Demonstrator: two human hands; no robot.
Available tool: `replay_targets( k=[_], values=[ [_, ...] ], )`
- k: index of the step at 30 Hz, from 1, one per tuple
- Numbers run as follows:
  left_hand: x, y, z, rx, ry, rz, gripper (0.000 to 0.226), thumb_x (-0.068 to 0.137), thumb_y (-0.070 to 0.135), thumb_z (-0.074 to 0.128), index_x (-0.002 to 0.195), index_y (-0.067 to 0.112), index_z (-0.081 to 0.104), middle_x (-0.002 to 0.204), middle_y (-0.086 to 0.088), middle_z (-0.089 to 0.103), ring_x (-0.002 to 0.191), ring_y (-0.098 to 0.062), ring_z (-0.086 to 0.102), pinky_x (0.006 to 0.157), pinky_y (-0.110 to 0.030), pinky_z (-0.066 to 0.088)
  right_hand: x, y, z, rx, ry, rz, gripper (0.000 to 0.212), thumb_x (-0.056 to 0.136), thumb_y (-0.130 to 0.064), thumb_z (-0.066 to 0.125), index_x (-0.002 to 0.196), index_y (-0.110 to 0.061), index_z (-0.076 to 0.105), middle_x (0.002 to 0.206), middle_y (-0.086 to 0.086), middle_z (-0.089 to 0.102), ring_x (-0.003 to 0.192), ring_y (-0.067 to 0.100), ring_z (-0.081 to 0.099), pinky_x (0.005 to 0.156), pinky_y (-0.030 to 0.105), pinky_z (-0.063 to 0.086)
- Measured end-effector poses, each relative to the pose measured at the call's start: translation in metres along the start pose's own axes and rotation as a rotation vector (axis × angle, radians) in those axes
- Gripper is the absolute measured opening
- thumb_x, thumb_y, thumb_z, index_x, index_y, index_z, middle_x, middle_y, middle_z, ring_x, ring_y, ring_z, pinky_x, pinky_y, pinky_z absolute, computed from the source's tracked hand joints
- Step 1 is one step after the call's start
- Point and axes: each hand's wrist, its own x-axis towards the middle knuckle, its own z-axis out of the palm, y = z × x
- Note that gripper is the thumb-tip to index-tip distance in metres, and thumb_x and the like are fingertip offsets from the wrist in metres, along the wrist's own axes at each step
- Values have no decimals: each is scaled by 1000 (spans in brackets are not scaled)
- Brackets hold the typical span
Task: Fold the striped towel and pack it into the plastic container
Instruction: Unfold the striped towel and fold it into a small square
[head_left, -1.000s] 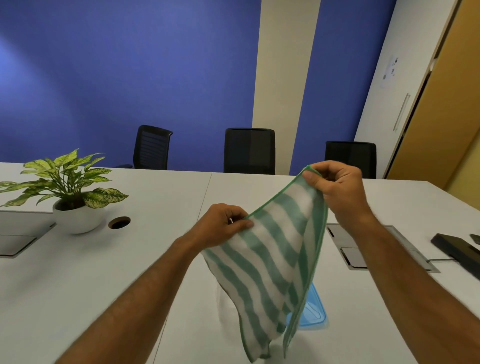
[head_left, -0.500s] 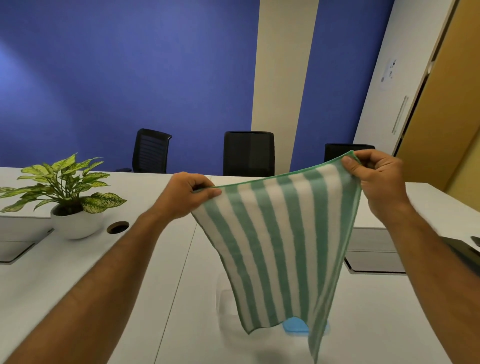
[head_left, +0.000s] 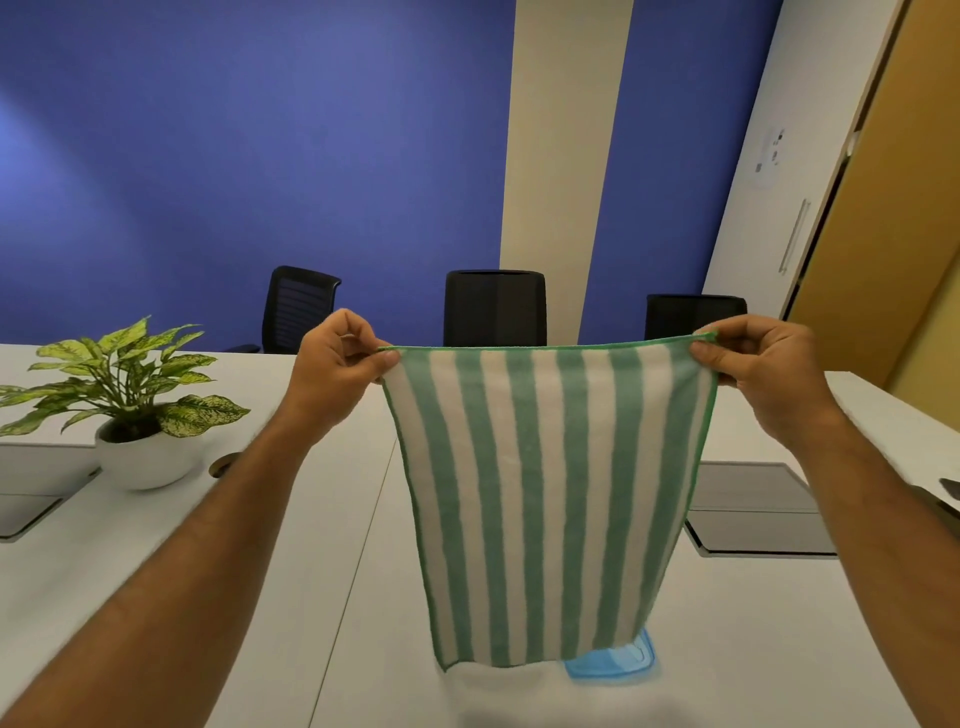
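Note:
The green-and-white striped towel (head_left: 545, 493) hangs flat and fully spread in the air above the white table (head_left: 311, 597). My left hand (head_left: 335, 371) pinches its top left corner and my right hand (head_left: 763, 371) pinches its top right corner, so the top edge is stretched level between them. Below the towel's bottom right corner a blue lid (head_left: 613, 662) lies on the table. The plastic container is mostly hidden behind the towel; only a faint clear shape shows near the bottom edge.
A potted plant (head_left: 124, 400) in a white pot stands at the left beside a round cable hole (head_left: 223, 464). Grey floor-box panels (head_left: 758, 514) are set in the table at the right and far left. Three black chairs (head_left: 493, 306) line the far side.
Both hands have moved apart and up, pulling the towel from a slack diagonal drape into a flat, level sheet. The view has tilted slightly.

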Motion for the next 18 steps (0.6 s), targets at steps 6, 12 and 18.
replay_targets(
  k=[6,12,18],
  values=[
    [4,-3,1,14,-6,-41,31,90,-13,55,78,8,74,80,2,74,77,-13,70,64,-19,56,-1,5,2,32,-55,-28,24,61,-34,82,61,-24,61,71,-6,73,69,11,68,62,26,61],
    [6,-3,9,1,20,-111,17,91,-2,60,103,0,73,102,-18,71,88,-25,69,65,-23,59,2,11,5,-46,-27,-11,52,90,12,54,60,-23,77,72,-10,73,73,11,69,67,21,61],
    [7,5,21,-8,96,-156,13,87,0,68,97,2,76,98,-17,74,85,-23,70,71,-28,59,10,14,21,-105,89,76,31,92,9,47,90,-6,74,88,0,69,82,16,63,86,36,57]
  ],
)
